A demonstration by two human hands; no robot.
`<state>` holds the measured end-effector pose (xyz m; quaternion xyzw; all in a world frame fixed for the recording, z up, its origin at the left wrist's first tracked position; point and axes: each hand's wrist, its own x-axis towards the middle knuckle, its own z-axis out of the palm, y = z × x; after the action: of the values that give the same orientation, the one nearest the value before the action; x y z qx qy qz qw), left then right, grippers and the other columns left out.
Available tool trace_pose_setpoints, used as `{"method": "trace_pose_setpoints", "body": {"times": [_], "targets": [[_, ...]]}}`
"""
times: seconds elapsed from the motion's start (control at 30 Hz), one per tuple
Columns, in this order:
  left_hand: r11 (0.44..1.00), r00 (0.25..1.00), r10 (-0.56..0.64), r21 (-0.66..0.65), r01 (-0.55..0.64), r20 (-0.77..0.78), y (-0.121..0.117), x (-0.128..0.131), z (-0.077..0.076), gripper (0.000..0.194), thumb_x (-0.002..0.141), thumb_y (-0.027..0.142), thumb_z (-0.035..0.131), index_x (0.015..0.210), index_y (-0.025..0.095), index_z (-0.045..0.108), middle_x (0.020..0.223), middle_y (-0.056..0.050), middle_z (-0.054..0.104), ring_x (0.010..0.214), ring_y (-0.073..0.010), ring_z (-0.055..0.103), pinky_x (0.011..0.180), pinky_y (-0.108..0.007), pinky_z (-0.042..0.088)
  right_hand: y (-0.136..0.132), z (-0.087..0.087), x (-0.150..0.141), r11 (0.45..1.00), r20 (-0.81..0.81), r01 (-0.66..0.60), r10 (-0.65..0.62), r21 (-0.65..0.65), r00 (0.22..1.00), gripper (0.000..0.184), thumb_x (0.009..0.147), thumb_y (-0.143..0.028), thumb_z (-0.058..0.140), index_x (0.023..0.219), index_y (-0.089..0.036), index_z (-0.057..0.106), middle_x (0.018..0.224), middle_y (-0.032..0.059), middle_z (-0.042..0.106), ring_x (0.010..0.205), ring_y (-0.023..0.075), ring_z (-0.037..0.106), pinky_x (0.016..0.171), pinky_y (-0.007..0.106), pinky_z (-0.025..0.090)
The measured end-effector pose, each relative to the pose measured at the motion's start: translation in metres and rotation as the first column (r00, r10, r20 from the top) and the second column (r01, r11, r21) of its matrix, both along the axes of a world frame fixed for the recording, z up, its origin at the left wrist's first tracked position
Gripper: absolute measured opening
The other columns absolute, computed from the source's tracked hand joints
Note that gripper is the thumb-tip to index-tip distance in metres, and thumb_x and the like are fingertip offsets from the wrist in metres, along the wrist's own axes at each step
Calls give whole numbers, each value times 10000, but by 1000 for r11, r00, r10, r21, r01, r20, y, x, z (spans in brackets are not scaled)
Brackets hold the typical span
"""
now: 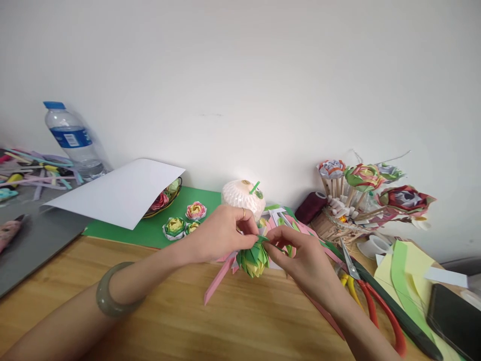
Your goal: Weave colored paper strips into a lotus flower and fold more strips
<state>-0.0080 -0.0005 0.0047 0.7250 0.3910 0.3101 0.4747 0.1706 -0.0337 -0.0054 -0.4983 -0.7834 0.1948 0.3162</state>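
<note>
Scissors (361,284) lie right of the held paper flower (253,259)

blue-capped bottle (73,138): near wall (240,100) | white sheet (120,193): left | maroon spool (312,206): near wall | black phone (456,318): right edge

Pale grey wall (240,70), brighter near centre; wood-grain tabletop (188,321) below.

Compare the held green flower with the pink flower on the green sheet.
The held flower looks larger, the pink flower smaller. The left hand and right hand pinch the held flower's top, while the pink flower lies untouched on the green sheet. Both show layered petals and some yellow.
</note>
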Motion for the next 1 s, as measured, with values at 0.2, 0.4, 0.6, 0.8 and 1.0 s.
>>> {"method": "trace_pose_setpoints", "body": {"times": [0.2, 0.4, 0.6, 0.8, 1.0], "targets": [[976, 999, 14, 216, -7, -31, -7, 3, -2, 106, 671, 86, 519, 602, 158, 554, 601, 47, 534, 554, -61, 472, 527, -185, 371, 3, -6, 3, 994, 75, -20, 12, 106, 997, 133, 758, -115, 483, 686, -188, 568, 654, -7, 591, 609, 131, 519, 563, 235, 392], [985, 994, -92, 154, 81, 67, 1, -1, -1, 119, 724, 210, 587, 824, 180, 643, 839, -22, 637, 812, -134, 570, 724, -253, 440, 0, -7, 4, 906, 233, -87, -13, 414, 972, 168, 805, -126, 449, 729, -178, 590, 660, 33, 612, 607, 150, 553, 535, 254, 407], [938, 954, -286, -176, 299, 95, 6, -2, -2, 771, 602, 306, 733, 1293, 251, 394, 1204, -112, 529, 1030, -229, 544, 716, -295, 479, -2, -6, 7, 664, 257, -108, -130, 740, 958, 209, 775, -60, 532, 909, -211, 586, 826, 53, 687, 774, 188, 620, 715, 311, 477], [958, 966, -258, -129, 256, 2, 0, 4, -6, 566, 674, 373, 673, 1194, 225, 507, 930, -42, 649, 732, -160, 609, 689, -304, 486, -1, -7, 5, 615, 123, 84, -286, 784, 950, 188, 743, -110, 600, 886, -232, 609, 848, 60, 667, 785, 209, 595, 699, 332, 454], [967, 997, 15, 253, 4, -70, 2, 7, -16, 607, 686, 310, 670, 1253, 277, 455, 1268, -49, 527, 1141, -240, 479, 956, -364, 369, -6, 7, -2, 989, -186, 86, -107, -121, 977, 286, 865, -346, 431, 663, -182, 549, 596, -4, 548, 554, 126, 504, 482, 230, 394]]}}
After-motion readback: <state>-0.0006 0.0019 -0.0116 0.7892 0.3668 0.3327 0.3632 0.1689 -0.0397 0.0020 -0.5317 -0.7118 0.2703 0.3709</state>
